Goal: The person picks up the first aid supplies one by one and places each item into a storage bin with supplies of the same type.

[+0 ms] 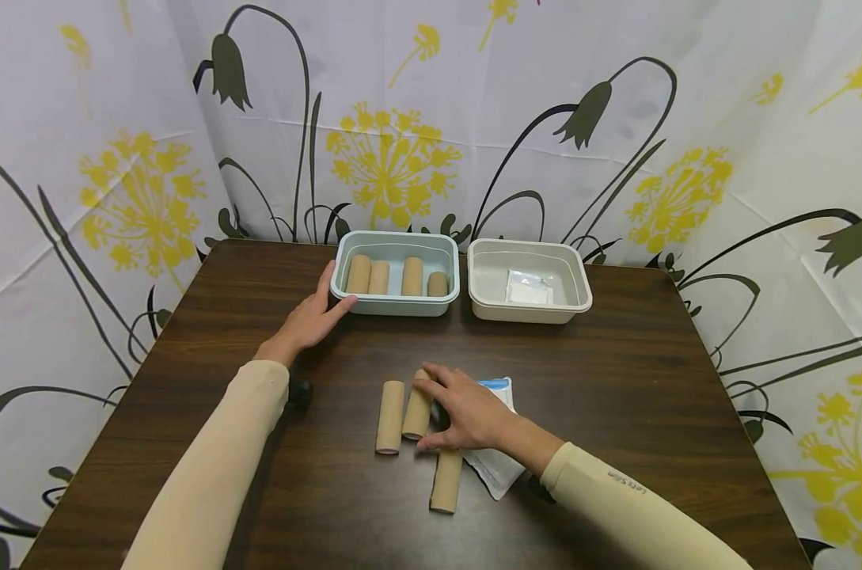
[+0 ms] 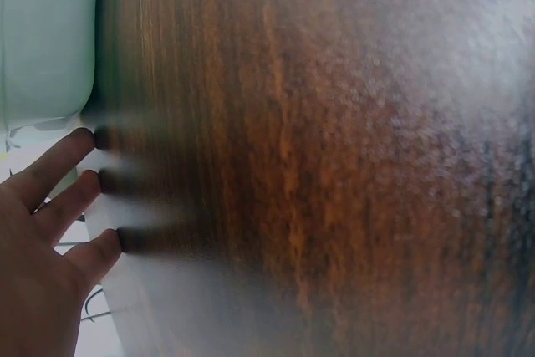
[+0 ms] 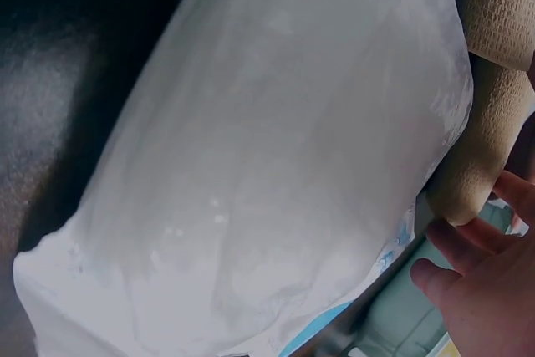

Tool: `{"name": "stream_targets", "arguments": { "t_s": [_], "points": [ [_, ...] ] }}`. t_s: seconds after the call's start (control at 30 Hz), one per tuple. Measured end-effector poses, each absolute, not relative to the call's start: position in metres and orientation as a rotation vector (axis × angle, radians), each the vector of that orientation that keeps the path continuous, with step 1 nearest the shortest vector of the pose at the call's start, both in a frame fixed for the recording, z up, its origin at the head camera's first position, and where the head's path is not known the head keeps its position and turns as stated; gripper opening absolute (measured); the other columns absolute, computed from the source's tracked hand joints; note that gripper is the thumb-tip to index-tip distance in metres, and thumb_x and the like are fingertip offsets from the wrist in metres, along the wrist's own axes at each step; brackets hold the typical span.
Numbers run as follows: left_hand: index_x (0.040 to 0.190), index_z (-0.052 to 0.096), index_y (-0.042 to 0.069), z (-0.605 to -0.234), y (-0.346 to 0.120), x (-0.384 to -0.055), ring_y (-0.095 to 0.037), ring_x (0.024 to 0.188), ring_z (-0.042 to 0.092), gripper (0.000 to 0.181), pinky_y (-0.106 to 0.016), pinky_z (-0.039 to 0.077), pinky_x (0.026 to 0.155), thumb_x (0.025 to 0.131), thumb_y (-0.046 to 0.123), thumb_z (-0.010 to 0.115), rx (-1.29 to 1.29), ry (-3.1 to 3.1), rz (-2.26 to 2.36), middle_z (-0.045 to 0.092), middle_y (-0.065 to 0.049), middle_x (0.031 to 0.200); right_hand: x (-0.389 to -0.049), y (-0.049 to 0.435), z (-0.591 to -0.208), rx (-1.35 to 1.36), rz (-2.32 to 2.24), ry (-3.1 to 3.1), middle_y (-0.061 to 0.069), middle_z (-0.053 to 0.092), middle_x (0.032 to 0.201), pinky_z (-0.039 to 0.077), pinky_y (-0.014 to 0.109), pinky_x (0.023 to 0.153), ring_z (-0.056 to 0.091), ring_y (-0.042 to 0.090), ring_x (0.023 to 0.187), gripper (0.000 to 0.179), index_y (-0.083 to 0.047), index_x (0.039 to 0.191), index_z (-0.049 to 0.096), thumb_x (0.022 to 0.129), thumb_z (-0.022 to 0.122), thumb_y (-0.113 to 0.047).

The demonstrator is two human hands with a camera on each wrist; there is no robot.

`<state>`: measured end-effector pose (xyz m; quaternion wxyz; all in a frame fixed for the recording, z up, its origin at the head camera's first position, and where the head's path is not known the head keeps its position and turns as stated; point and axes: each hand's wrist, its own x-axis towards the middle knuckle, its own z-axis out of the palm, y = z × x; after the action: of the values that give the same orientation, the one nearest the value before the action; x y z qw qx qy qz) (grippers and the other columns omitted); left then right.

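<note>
Your right hand (image 1: 469,416) curls its grip onto the middle roll (image 1: 418,405) of three at desk (image 1: 616,380) centre, left hand (image 1: 309,318) flat-fingered against the far teal tub (image 1: 396,305) holding four rolls; judged pick-up step, next needing a clean lift clear of the plastic pouch (image 1: 498,463).

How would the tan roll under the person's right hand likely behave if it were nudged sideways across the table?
The roll is a cylinder lying on its side, so it would probably roll. It looks light. The neighbouring roll close beside it might stop it.
</note>
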<state>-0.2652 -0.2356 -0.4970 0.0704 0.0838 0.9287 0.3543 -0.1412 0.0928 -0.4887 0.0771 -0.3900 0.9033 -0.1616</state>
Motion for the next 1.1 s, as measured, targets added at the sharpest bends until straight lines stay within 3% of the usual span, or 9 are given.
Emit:
{"name": "stream_targets", "arguments": {
  "t_s": [0.57,1.1],
  "points": [
    [0.153,-0.02,0.039,-0.498,-0.236,-0.265,-0.048,0.139,0.029,0.085,-0.067,0.023,0.106,0.096,0.066,0.038,0.256,2.793,1.081,0.018,-0.022,0.159,-0.139,0.094,-0.492,-1.111,-0.53,2.696,0.011,0.031,0.154,0.048,0.044,0.093,0.042,0.027,0.132,0.085,-0.017,0.148,0.043,0.08,0.075,-0.057],
    [0.153,-0.019,0.039,-0.497,-0.235,-0.265,-0.048,0.139,0.029,0.084,-0.066,0.023,0.107,0.097,0.065,0.039,0.265,2.799,1.095,0.02,-0.023,0.159,-0.141,0.102,-0.479,-1.123,-0.577,2.687,0.011,0.029,0.154,0.049,0.041,0.091,0.048,0.025,0.126,0.082,-0.018,0.147,0.043,0.081,0.075,-0.054]
  ]
}}
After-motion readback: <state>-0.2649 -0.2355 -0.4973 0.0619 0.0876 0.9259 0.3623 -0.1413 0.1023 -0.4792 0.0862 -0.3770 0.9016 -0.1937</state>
